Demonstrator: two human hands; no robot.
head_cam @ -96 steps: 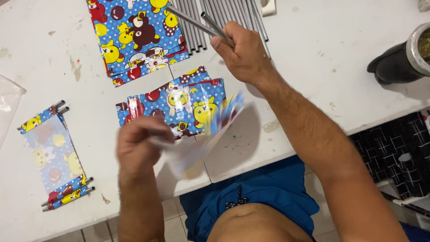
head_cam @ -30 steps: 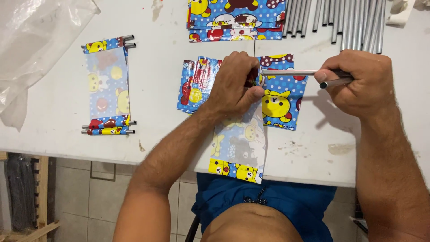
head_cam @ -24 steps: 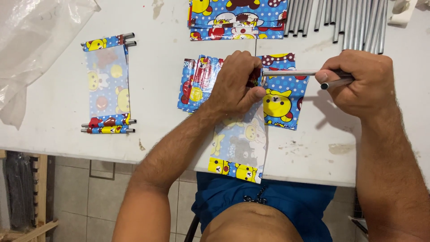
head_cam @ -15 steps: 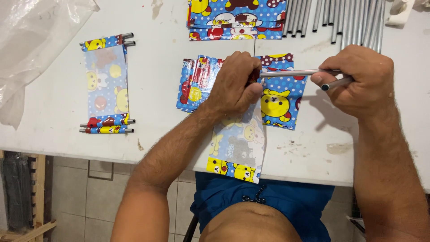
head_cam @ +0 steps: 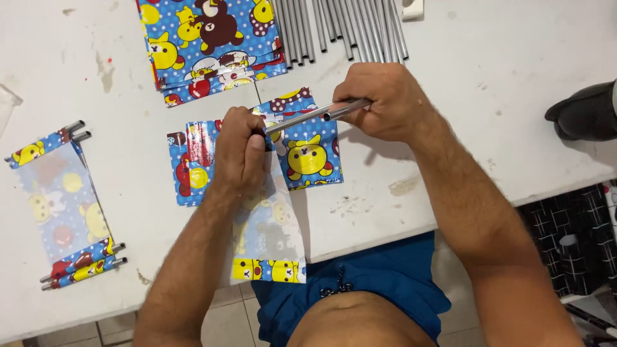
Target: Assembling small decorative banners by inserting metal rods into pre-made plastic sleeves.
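Head view: left hand (head_cam: 241, 154), right hand (head_cam: 385, 103) on grey tube (head_cam: 315, 115).

dark object (head_cam: 588, 112) cut off at right edge, perhaps a container

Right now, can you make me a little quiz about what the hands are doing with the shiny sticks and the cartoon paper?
1. True or false: the right hand holds a grey tube.
2. What does the left hand press on? A) the printed sheet that hangs over the table edge B) the dark thing at the far right C) the row of grey tubes
3. Fill in: the finished piece on the left has tubes at ____ ends.

Key: 1 true. 2 A. 3 both.
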